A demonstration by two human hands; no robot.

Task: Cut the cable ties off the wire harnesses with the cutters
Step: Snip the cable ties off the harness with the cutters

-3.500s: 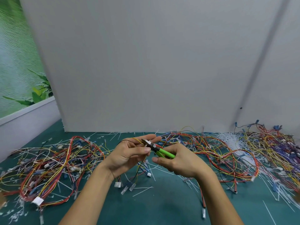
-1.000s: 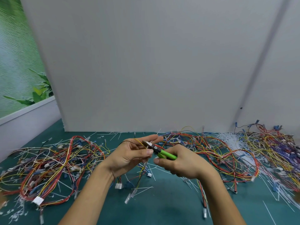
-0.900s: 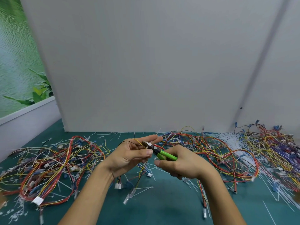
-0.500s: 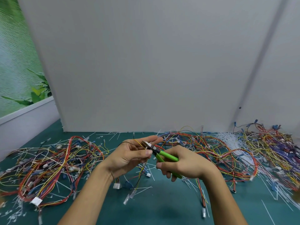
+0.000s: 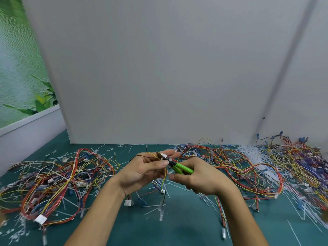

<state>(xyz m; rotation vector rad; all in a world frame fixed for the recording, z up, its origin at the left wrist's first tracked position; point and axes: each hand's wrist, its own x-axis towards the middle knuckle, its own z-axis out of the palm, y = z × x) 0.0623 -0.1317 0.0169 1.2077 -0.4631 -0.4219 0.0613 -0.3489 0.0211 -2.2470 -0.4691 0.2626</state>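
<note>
Left hand [image 5: 142, 172] pinches a thin wire harness [image 5: 165, 182]; right hand [image 5: 199, 181], at its 3 o'clock, grips green-handled cutters [image 5: 183, 167].

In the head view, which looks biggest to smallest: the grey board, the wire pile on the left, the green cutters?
1. grey board
2. wire pile on the left
3. green cutters, smallest even though held close to the camera

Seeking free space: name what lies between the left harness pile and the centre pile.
Head view: left hand holding thin wires, right hand gripping green cutters, cut ties strewn on the mat below.
</note>
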